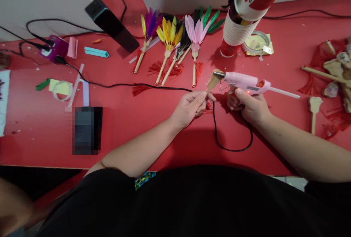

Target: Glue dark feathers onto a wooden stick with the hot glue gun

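Near the middle of the red table, my left hand (192,107) pinches a small wooden paddle (212,82) by its handle, with red tassel threads hanging beside the fingers. My right hand (248,104) is wrapped round the grip of a pink glue gun (241,80), which has a white glue stick in its back end. The metal nozzle is at the paddle's broad end; whether it touches cannot be made out. Above my hands lie several feather fans on wooden handles, among them a purple one (151,25), a yellow one (168,34) and a pink one (195,30).
Stacked paper cups (237,28) stand at the back beside a tape roll (257,42). Wooden pieces and red tassels (309,85) lie at the right. At the left are a black power bank (112,25), a purple socket block (56,48), a dark phone (86,131) and cables.
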The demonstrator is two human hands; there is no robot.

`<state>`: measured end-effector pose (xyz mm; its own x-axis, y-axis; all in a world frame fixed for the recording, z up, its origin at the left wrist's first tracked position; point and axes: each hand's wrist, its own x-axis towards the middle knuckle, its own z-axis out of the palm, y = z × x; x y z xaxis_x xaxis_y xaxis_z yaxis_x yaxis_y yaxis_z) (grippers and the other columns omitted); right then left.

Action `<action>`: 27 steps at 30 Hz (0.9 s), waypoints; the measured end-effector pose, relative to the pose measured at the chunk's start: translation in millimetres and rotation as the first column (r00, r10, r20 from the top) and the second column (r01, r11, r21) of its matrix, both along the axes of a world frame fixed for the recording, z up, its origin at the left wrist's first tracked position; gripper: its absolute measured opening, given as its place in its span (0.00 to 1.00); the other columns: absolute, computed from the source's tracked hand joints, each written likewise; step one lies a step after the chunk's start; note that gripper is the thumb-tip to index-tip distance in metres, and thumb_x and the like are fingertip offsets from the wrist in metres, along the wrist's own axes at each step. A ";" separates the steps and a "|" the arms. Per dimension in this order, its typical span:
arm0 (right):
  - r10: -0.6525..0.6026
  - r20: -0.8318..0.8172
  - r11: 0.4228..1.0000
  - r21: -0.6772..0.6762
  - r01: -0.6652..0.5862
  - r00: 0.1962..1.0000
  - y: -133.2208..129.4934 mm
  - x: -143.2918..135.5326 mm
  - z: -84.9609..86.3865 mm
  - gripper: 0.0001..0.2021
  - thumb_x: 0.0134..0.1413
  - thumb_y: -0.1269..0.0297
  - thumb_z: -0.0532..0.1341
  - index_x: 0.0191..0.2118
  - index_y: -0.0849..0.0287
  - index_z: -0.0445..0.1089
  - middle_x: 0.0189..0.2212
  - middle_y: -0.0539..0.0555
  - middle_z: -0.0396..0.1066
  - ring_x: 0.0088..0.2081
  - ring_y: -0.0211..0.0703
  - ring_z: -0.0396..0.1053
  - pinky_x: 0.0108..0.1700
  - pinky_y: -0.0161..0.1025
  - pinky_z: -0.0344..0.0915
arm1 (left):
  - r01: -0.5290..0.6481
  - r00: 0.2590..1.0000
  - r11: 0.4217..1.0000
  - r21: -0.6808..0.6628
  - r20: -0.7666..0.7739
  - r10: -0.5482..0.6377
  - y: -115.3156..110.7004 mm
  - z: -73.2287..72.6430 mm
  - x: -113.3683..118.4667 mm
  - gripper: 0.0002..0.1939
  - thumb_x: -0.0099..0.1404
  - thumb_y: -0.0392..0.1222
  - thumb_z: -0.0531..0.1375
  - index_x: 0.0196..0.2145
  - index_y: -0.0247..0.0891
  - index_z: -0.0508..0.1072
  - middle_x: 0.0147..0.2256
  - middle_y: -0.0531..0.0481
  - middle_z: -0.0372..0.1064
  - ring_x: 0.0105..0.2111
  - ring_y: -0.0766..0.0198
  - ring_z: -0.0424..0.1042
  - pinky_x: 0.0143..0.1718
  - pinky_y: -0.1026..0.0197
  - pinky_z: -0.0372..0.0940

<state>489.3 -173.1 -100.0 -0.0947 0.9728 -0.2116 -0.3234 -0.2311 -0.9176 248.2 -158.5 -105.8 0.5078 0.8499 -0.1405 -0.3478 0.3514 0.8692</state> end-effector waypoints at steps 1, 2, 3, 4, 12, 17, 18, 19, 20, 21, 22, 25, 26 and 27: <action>-0.001 -0.003 1.000 0.003 0.001 1.000 -0.2 -0.2 0.5 0.32 0.55 0.32 0.87 0.35 0.53 0.77 0.21 0.44 0.58 0.25 0.39 0.57 0.27 0.43 0.63 | -0.002 1.000 1.000 0.001 0.002 0.002 -0.1 0.1 0.2 0.31 0.81 0.72 0.72 0.41 0.38 0.85 0.19 0.64 0.53 0.17 0.73 0.44 0.19 0.66 0.45; -0.001 -0.006 1.000 0.009 0.001 1.000 -0.3 -0.5 0.8 0.32 0.56 0.32 0.87 0.34 0.53 0.76 0.22 0.44 0.58 0.25 0.38 0.57 0.27 0.43 0.64 | -0.003 1.000 1.000 0.002 0.004 0.003 -0.2 0.2 0.3 0.31 0.80 0.72 0.72 0.41 0.38 0.85 0.19 0.64 0.53 0.17 0.73 0.44 0.19 0.66 0.45; 0.000 -0.008 1.000 0.015 0.000 1.000 -0.4 -0.8 1.0 0.32 0.57 0.32 0.87 0.34 0.53 0.76 0.22 0.44 0.58 0.25 0.38 0.57 0.27 0.43 0.64 | -0.004 1.000 1.000 0.003 0.006 0.004 -0.3 0.3 0.4 0.31 0.80 0.72 0.72 0.41 0.38 0.85 0.19 0.64 0.53 0.17 0.73 0.44 0.19 0.66 0.45; -0.001 -0.011 1.000 0.022 0.002 1.000 -0.4 -1.1 1.1 0.32 0.57 0.33 0.87 0.34 0.53 0.75 0.22 0.44 0.58 0.24 0.38 0.57 0.27 0.43 0.63 | -0.004 1.000 1.000 0.003 0.007 0.004 -0.4 0.5 0.5 0.31 0.80 0.72 0.72 0.41 0.38 0.85 0.19 0.64 0.53 0.17 0.73 0.44 0.19 0.67 0.45; -0.010 -0.020 1.000 0.006 0.010 1.000 2.1 -0.9 0.0 0.31 0.52 0.30 0.88 0.33 0.51 0.79 0.21 0.45 0.58 0.23 0.39 0.58 0.25 0.43 0.62 | -0.012 1.000 1.000 -0.014 -0.010 0.012 -0.2 0.6 0.8 0.31 0.80 0.73 0.73 0.41 0.38 0.86 0.19 0.64 0.53 0.17 0.73 0.45 0.19 0.66 0.46; -0.011 -0.010 1.000 0.009 0.011 1.000 3.7 -3.3 5.0 0.33 0.50 0.27 0.87 0.34 0.49 0.77 0.21 0.44 0.55 0.22 0.40 0.56 0.24 0.43 0.60 | -0.004 1.000 1.000 -0.024 -0.006 0.004 1.1 0.6 0.5 0.31 0.78 0.73 0.74 0.41 0.38 0.86 0.19 0.64 0.53 0.17 0.73 0.44 0.20 0.66 0.45; -0.010 -0.011 1.000 0.012 0.010 1.000 4.2 -4.1 6.2 0.34 0.49 0.26 0.87 0.34 0.49 0.76 0.20 0.43 0.54 0.22 0.39 0.55 0.24 0.43 0.59 | -0.006 1.000 1.000 -0.023 -0.002 0.006 1.4 0.6 0.6 0.31 0.78 0.73 0.74 0.41 0.38 0.86 0.19 0.64 0.53 0.17 0.72 0.45 0.20 0.66 0.46; -0.008 -0.012 1.000 0.016 0.008 1.000 4.6 -4.8 7.3 0.34 0.48 0.25 0.86 0.34 0.48 0.75 0.20 0.43 0.54 0.22 0.39 0.54 0.24 0.43 0.58 | -0.012 1.000 1.000 -0.021 0.004 0.012 1.5 0.6 0.7 0.31 0.78 0.72 0.74 0.41 0.38 0.86 0.19 0.64 0.53 0.17 0.72 0.45 0.20 0.66 0.46; -0.004 -0.012 1.000 0.022 0.005 1.000 4.9 -5.3 8.1 0.35 0.48 0.24 0.86 0.33 0.48 0.75 0.20 0.43 0.53 0.22 0.39 0.54 0.24 0.42 0.57 | -0.019 1.000 1.000 -0.019 0.010 0.020 1.7 0.5 0.9 0.30 0.78 0.72 0.74 0.42 0.38 0.87 0.19 0.64 0.53 0.17 0.72 0.45 0.20 0.66 0.46; -0.003 -0.014 1.000 0.030 0.003 1.000 4.9 -5.6 8.6 0.35 0.48 0.24 0.86 0.33 0.48 0.75 0.20 0.43 0.53 0.21 0.39 0.54 0.23 0.42 0.57 | -0.030 0.999 0.999 -0.018 0.015 0.031 1.7 0.4 1.2 0.29 0.79 0.71 0.74 0.42 0.38 0.87 0.19 0.64 0.54 0.18 0.72 0.46 0.20 0.66 0.46; -0.005 -0.017 0.999 0.039 0.006 1.000 4.7 -5.6 8.6 0.35 0.48 0.24 0.86 0.33 0.48 0.76 0.21 0.43 0.53 0.21 0.39 0.54 0.23 0.42 0.57 | -0.043 0.999 0.999 -0.018 0.018 0.044 1.7 0.2 1.6 0.29 0.79 0.71 0.75 0.43 0.39 0.87 0.20 0.63 0.55 0.18 0.72 0.47 0.20 0.66 0.47; -0.007 -0.019 0.997 0.072 0.008 1.000 2.0 -4.1 6.3 0.33 0.51 0.26 0.86 0.31 0.49 0.77 0.21 0.45 0.54 0.22 0.40 0.56 0.23 0.42 0.57 | -0.087 0.996 0.996 -0.017 0.010 0.088 1.3 -0.4 3.0 0.28 0.78 0.70 0.76 0.44 0.39 0.88 0.20 0.63 0.56 0.18 0.71 0.48 0.20 0.66 0.47; -0.001 -0.015 0.996 0.085 0.003 1.000 0.7 -3.2 4.9 0.32 0.52 0.28 0.86 0.31 0.49 0.77 0.21 0.45 0.55 0.22 0.40 0.56 0.24 0.43 0.57 | -0.102 0.995 0.995 -0.017 0.005 0.102 1.2 -0.7 3.4 0.28 0.77 0.70 0.76 0.45 0.39 0.88 0.21 0.63 0.56 0.19 0.71 0.48 0.21 0.66 0.47; 0.010 -0.010 0.995 0.097 -0.009 1.000 -0.6 -2.4 3.4 0.31 0.53 0.28 0.86 0.31 0.49 0.78 0.21 0.46 0.56 0.22 0.40 0.57 0.24 0.43 0.58 | -0.114 0.993 0.993 -0.015 -0.002 0.114 1.1 -0.9 3.6 0.28 0.77 0.70 0.77 0.45 0.39 0.88 0.21 0.63 0.56 0.19 0.71 0.48 0.21 0.66 0.48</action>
<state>486.9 -173.7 -96.6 -0.1055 0.9877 -0.1158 -0.3309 -0.1447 -0.9325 251.9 -157.4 -106.7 0.4075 0.9001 -0.1538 -0.3857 0.3223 0.8645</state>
